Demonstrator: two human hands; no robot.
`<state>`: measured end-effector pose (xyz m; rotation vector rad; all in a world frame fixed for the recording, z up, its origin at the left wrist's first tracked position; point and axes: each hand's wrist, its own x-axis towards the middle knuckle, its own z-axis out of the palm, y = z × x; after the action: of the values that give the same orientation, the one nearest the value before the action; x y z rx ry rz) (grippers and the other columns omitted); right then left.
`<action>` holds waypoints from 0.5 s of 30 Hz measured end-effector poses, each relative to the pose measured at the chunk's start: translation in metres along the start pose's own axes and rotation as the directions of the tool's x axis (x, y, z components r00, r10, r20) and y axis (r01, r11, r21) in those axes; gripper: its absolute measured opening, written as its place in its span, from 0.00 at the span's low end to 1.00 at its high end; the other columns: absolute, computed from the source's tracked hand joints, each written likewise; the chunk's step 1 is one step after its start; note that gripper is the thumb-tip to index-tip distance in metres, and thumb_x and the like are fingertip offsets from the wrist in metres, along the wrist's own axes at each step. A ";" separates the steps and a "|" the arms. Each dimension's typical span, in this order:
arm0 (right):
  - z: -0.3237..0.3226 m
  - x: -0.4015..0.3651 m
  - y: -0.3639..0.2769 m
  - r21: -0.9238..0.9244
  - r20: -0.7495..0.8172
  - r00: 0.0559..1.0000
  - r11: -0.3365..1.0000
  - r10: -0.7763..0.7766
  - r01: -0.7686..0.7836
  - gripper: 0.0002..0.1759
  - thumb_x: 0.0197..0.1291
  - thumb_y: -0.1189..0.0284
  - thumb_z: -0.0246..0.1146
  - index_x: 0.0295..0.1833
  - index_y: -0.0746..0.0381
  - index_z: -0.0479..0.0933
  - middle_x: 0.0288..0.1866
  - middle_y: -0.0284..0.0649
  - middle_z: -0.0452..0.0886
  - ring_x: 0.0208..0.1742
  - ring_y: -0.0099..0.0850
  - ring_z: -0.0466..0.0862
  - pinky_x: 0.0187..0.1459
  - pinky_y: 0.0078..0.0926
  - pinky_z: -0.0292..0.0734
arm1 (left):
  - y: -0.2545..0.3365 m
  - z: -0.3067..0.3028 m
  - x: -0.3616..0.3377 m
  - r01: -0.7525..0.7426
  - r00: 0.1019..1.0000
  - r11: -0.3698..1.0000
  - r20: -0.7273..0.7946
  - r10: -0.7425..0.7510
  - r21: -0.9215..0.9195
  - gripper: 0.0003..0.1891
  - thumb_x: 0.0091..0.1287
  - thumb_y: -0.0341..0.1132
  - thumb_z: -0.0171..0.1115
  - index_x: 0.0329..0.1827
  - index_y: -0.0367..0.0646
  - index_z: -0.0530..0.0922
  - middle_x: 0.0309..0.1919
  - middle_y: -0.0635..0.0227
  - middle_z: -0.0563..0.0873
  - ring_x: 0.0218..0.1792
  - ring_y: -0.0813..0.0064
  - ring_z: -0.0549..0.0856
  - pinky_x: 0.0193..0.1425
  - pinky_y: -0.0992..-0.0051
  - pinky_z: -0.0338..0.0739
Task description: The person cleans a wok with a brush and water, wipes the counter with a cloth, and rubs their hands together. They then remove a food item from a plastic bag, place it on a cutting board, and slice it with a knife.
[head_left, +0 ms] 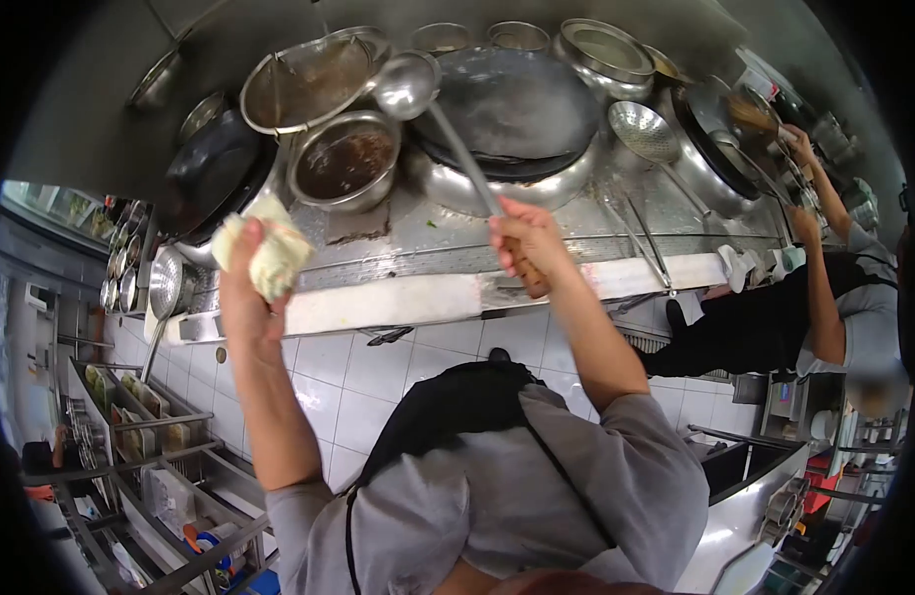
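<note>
A crumpled pale cloth (269, 243) is bunched in my left hand (247, 293), raised near the counter's front edge. My right hand (530, 243) grips the brown wooden handle of a long metal ladle (408, 87). The ladle's bowl is up at the back left of a large dark wok (512, 109), over the stove. Left of the wok stands a metal pot (345, 161) with dark brown liquid. Behind that pot, a wide strainer (309, 84) rests tilted.
A perforated skimmer (644, 134) lies right of the wok, with metal tongs (641, 238) below it. Another skimmer (170, 283) is at the left edge. A co-worker (834, 307) works at the right wok. A white cloth strip (383, 302) lines the counter edge.
</note>
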<state>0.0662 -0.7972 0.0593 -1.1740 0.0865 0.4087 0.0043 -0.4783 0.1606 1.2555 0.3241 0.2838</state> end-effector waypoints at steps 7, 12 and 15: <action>-0.047 0.030 0.046 0.427 0.544 0.813 0.765 0.208 -0.482 0.13 0.65 0.71 0.62 0.52 0.55 0.68 0.26 0.33 0.76 0.16 0.20 0.74 0.12 0.19 0.68 | 0.028 0.143 0.078 -0.205 0.958 0.887 0.269 0.096 0.414 0.16 0.64 0.44 0.67 0.47 0.40 0.81 0.30 0.71 0.86 0.25 0.81 0.85 0.22 0.83 0.73; -0.062 0.028 0.060 0.378 0.631 0.728 0.713 0.268 -0.590 0.08 0.66 0.67 0.61 0.43 0.53 0.68 0.25 0.31 0.75 0.14 0.20 0.72 0.11 0.19 0.66 | -0.010 0.278 0.146 -0.429 0.886 -0.016 0.425 0.187 0.903 0.14 0.60 0.39 0.65 0.42 0.36 0.84 0.38 0.57 0.89 0.39 0.63 0.89 0.43 0.69 0.82; -0.063 0.015 0.042 0.380 0.597 0.754 0.731 0.275 -0.568 0.07 0.67 0.70 0.59 0.47 0.57 0.69 0.26 0.33 0.75 0.16 0.21 0.73 0.12 0.20 0.67 | -0.079 0.325 0.211 -0.453 0.795 -0.492 0.587 0.155 0.743 0.13 0.59 0.36 0.64 0.43 0.36 0.85 0.46 0.52 0.87 0.49 0.58 0.87 0.53 0.64 0.81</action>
<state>0.0739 -0.8370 -0.0068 -0.4291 0.0181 1.0424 0.3276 -0.7060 0.1567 3.3175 -0.2389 0.4446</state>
